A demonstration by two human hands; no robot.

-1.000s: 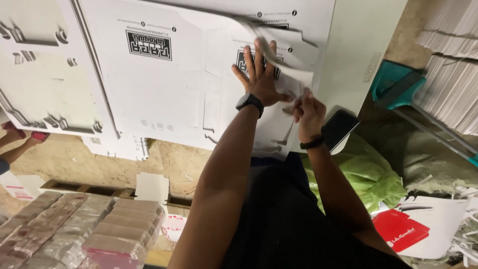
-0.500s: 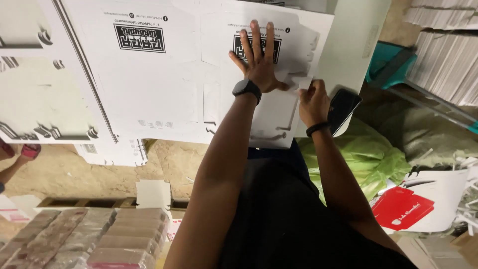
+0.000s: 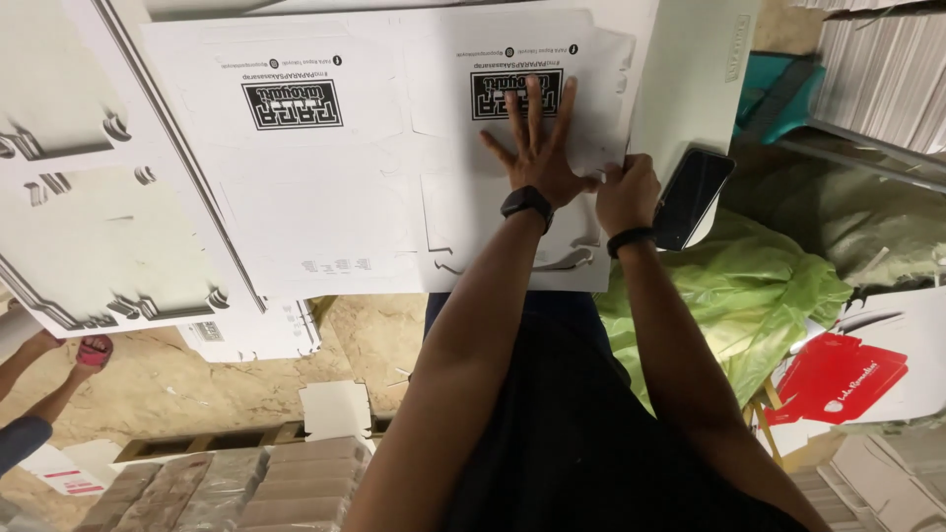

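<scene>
A large white die-cut cardboard sheet with two black printed labels lies flat in front of me. My left hand presses flat on its right part, fingers spread over one black label, a dark watch on the wrist. My right hand, with a dark band on the wrist, pinches the sheet's right edge beside the left thumb. A black phone lies just right of that hand on a white board.
More white die-cut sheets lie to the left. A green plastic bag sits at right, with a flat red carton below it. Stacked white card fills the top right. Wrapped bundles lie bottom left, where another person's arm shows.
The view has shifted, so the sheet sits lower. My left hand has flattened and spread over the label, and my right hand has closed in on the sheet edge beside it.
</scene>
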